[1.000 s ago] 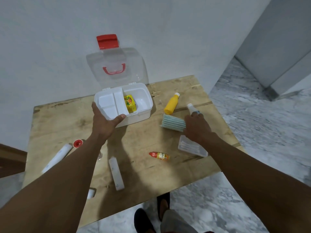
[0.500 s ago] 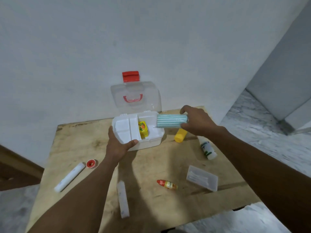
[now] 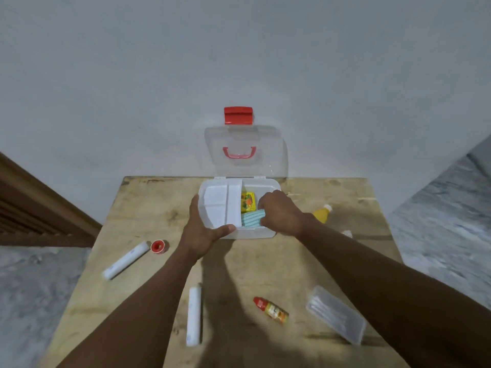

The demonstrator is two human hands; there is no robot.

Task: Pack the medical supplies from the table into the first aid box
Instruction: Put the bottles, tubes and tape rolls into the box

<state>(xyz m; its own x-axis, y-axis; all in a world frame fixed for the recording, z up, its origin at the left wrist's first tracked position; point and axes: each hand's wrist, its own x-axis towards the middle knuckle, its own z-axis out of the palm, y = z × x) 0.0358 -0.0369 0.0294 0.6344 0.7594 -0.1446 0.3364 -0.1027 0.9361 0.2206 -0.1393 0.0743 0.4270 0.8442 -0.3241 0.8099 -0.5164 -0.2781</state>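
Observation:
The white first aid box [image 3: 268,185] stands open at the far middle of the wooden table [image 3: 239,264], its clear lid [image 3: 245,155] leaning on the wall. My left hand [image 3: 203,232] grips the box's front left corner. My right hand [image 3: 279,212] holds a teal striped roll [image 3: 252,219] down inside the right compartment, next to a yellow packet [image 3: 248,201]. On the table lie two white rolls [image 3: 126,259] [image 3: 193,315], a red tape spool [image 3: 158,246], a small red-capped bottle [image 3: 271,310], a clear flat case [image 3: 336,313] and a yellow bottle [image 3: 321,215].
A white wall stands right behind the box. Marble floor lies on both sides of the table, and a brown wooden frame [image 3: 39,208] is at the left. Part of a white bottle [image 3: 346,233] peeks from behind my right forearm.
My right hand lifted the teal roll off the table, carried it left over the box and lowered it into the right compartment. The left hand kept hold of the box. The camera view shifted.

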